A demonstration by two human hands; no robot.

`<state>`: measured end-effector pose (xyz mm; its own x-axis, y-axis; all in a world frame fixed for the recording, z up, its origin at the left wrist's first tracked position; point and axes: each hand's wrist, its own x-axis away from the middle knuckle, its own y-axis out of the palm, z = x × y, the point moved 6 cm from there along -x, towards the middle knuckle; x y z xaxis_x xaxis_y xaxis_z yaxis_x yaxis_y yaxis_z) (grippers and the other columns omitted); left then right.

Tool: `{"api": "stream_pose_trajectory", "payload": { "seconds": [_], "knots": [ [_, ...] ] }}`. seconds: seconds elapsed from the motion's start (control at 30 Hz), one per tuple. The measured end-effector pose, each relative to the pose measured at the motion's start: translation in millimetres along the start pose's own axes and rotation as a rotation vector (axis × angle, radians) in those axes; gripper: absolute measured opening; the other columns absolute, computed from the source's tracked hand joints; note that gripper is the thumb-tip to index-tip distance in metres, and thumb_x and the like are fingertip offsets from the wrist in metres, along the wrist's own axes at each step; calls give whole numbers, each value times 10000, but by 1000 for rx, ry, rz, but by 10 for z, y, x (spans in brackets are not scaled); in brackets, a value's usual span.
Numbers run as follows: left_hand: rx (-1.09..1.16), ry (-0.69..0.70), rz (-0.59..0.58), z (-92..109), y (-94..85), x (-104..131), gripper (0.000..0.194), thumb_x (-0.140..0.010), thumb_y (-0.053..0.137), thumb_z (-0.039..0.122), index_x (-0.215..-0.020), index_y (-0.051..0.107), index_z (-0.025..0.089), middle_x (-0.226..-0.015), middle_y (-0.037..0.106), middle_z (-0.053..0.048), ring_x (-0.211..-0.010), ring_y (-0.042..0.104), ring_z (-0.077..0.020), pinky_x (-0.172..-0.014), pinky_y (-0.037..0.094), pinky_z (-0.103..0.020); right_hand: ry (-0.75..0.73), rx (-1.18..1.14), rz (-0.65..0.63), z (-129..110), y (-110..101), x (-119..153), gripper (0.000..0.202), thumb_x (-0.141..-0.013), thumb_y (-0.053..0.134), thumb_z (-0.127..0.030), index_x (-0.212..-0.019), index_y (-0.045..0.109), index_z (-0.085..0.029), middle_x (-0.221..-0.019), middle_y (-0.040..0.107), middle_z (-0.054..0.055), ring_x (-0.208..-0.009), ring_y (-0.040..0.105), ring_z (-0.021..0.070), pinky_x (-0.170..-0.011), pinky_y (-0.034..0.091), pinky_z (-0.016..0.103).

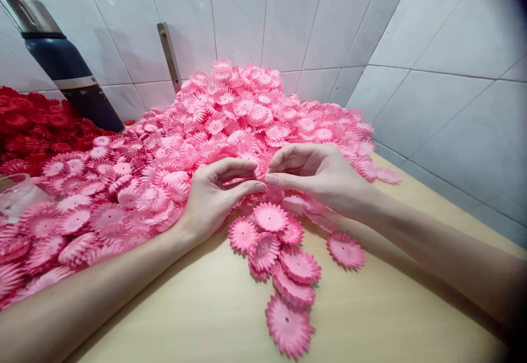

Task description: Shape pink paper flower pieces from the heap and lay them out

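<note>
My left hand [220,191] and my right hand [317,175] meet fingertip to fingertip in front of a big heap of pink flower-shaped discs [242,110]. The fingers of each are curled towards the thumb in a pinch. Pink shows between the fingertips, but whether it is a held disc or the heap behind cannot be told. Just below the hands, several loose pink discs [288,322] with notched edges and small centre holes lie overlapping on the table. Under my right wrist, one single disc [346,251] lies apart.
The pale wooden table [197,308] ends against white tiled walls [242,17]. Behind the heap at left stands a dark blue bottle [68,63], beside a pile of red discs [37,127]. A clear cup [18,195] sits at the left edge, and a metal bracket [168,52] is at the wall.
</note>
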<state>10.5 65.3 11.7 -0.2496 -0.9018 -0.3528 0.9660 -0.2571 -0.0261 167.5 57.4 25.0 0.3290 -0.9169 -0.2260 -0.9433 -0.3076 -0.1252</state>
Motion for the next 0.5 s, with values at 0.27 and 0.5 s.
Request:
{"api": "stream_pose_trajectory", "payload": {
  "seconds": [0.27,0.5],
  "knots": [
    [-53,39,-29,14,16,-15,132,-705,788,195,-759,678,147,-925,734,-61,-1090,651,-206,-917,536,-262,-42,-4,-8,-19,-18,-14,154,-715,790,-228,-824,685,-201,-845,696,18,-785,664,159,-707,558,287],
    [-77,6,-87,2,47,-17,147,-748,755,252,-793,700,124,-1184,673,-139,-1122,627,-242,-961,507,-337,-43,-16,-32,-9,3,-12,153,-723,774,-189,-832,668,-193,-842,681,5,-790,654,142,-730,549,273]
  ]
}}
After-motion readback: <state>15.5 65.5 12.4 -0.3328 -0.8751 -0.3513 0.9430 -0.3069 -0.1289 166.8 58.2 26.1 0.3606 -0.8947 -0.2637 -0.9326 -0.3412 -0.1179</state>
